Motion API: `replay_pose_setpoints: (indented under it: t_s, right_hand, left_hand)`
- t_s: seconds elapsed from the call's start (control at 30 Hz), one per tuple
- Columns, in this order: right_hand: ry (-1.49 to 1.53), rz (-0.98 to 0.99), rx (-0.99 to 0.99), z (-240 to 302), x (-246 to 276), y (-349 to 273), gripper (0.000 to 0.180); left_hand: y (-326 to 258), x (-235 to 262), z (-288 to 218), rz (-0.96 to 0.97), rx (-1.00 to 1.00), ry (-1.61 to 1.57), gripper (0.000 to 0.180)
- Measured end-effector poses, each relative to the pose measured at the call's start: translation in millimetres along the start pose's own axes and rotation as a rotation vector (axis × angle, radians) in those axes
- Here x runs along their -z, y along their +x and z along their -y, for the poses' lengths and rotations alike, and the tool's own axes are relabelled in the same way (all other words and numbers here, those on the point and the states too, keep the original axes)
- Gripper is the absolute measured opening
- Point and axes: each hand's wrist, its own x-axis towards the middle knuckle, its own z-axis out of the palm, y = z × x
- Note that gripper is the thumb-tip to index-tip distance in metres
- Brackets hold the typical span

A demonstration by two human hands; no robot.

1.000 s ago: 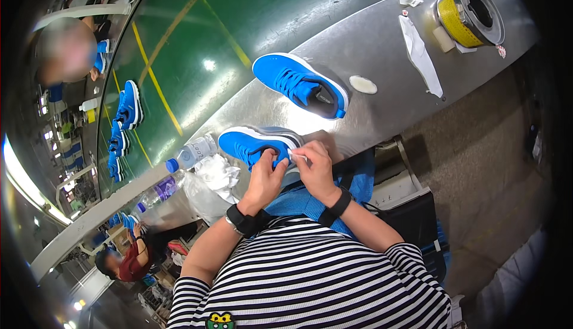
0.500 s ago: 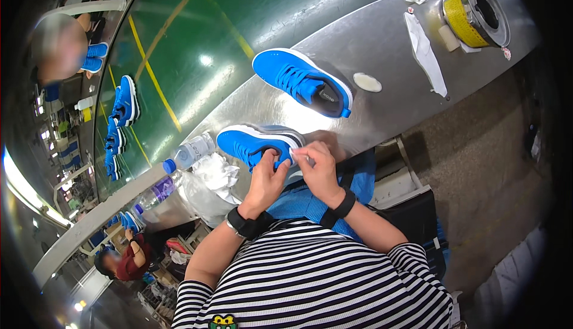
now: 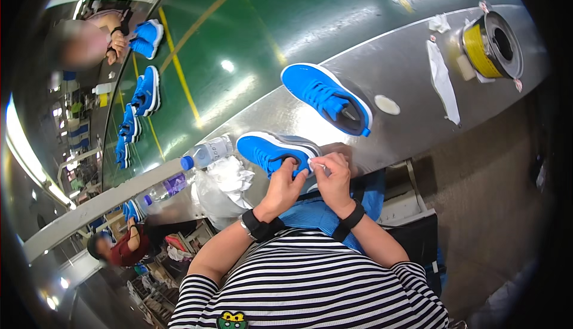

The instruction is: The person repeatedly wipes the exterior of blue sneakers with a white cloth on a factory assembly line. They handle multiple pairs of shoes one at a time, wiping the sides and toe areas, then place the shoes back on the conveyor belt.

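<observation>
At the steel bench (image 3: 399, 141), hold the nearer blue shoe (image 3: 264, 150) steady by its collar.
The shoe is at the near edge; your left hand (image 3: 283, 189) grips this collar, your right hand (image 3: 336, 183) pinches a small white piece (image 3: 312, 163) beside the heel. Better to press lightly, with 2 fingertips only.

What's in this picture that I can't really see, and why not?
All in the head view:
- The small white bit: too tiny, and partly covered by the fingers of the right hand, so I can't tell what it is.
- Inside the near blue shoe: the left hand blocks much of the opening.
- The badge: cut off by the lower edge.
</observation>
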Motion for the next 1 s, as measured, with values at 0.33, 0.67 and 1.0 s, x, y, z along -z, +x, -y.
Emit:
replay_pose_setpoints:
  t_s: [0.33,0.67,1.0]
  right_hand:
    - [0.057,0.297,-0.044,7,37,-19,0.005]
    - [-0.383,-0.083,0.186,8,174,111,0.024]
    - [-0.500,0.649,0.740,76,135,90,0.051]
  left_hand:
    - [-4,2,-4,0.011,-0.015,0.059,0.024]
    - [13,-27,-50,-0.040,-0.296,0.217,0.032]
    - [-16,-31,-49,-0.454,-0.494,0.016,0.051]
